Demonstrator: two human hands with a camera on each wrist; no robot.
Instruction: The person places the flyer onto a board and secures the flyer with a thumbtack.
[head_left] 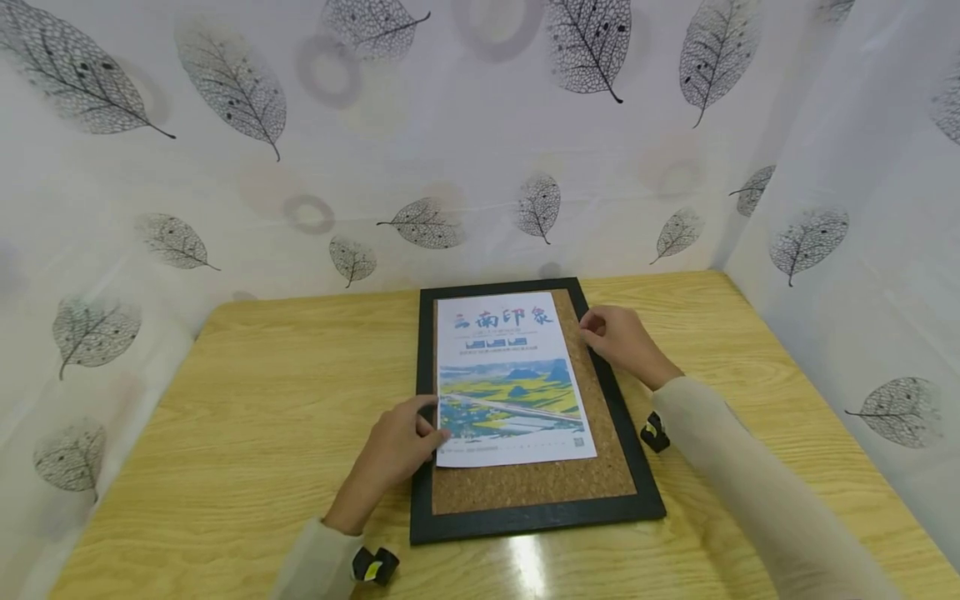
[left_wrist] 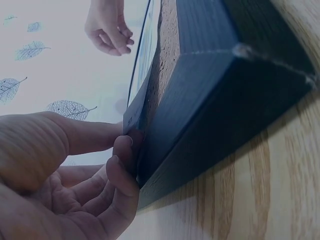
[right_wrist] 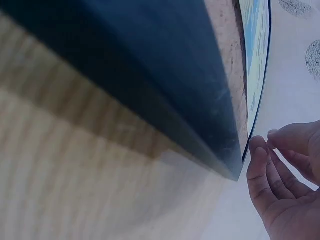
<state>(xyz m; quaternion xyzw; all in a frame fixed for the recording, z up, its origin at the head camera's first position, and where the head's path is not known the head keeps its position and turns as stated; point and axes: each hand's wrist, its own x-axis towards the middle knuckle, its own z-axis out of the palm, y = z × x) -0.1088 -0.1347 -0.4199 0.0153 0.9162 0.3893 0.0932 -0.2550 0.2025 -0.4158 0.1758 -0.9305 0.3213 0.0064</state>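
A printed poster (head_left: 510, 392) with a landscape picture and large characters lies on a cork board (head_left: 536, 487) in a black frame (head_left: 536, 517). My left hand (head_left: 397, 442) is at the poster's lower left edge. Its thumb lies on top and its curled fingers are under the side, pinching the paper, which lifts slightly off the cork in the left wrist view. Over the frame's upper right side hovers my right hand (head_left: 618, 337), fingers loosely bent, thumb and index tips close together. Nothing shows between them in the right wrist view (right_wrist: 285, 175).
The framed board rests on a wood-grain table (head_left: 285, 400). A white curtain (head_left: 465, 150) with leaf prints hangs behind and along both sides. Black wrist devices (head_left: 375, 567) sit at both sleeves.
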